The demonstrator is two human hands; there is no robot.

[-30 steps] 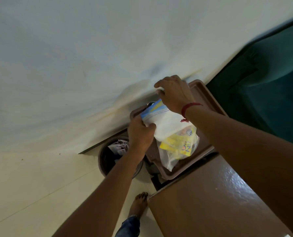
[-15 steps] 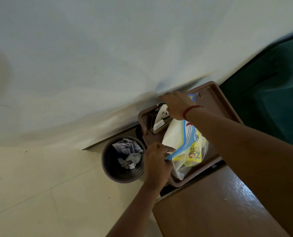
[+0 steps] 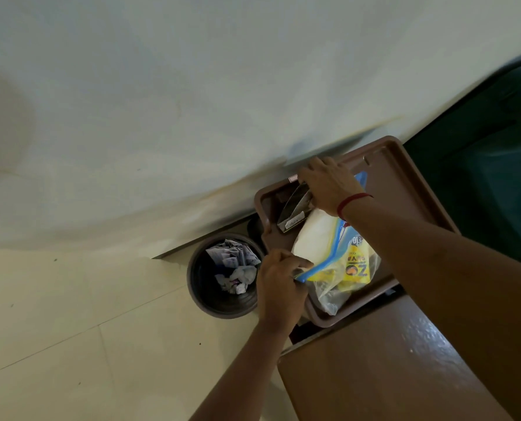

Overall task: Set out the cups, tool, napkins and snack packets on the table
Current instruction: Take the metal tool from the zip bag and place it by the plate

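A clear zip bag [image 3: 329, 294] with a blue seal strip lies on a brown plastic tray [image 3: 405, 183] against the wall. Inside it I see white napkins [image 3: 313, 238] and yellow snack packets [image 3: 356, 265]. My left hand [image 3: 279, 281] pinches the near end of the blue strip. My right hand [image 3: 329, 183], with a red thread at the wrist, grips the far end of the bag's mouth, holding it apart. A dark metallic tool [image 3: 294, 209] with a white label leans in the tray's left corner, just under my right fingers.
A dark round waste bin [image 3: 204, 296] with crumpled paper stands on the pale tiled floor left of the tray. A glossy brown table top [image 3: 389, 369] fills the lower right. A dark green surface [image 3: 490, 165] lies at the far right. The white wall runs behind.
The bag's mouth has been pulled apart: my left hand drew the near end of the strip toward me, my right hand moved toward the wall. The tool in the tray came into view.
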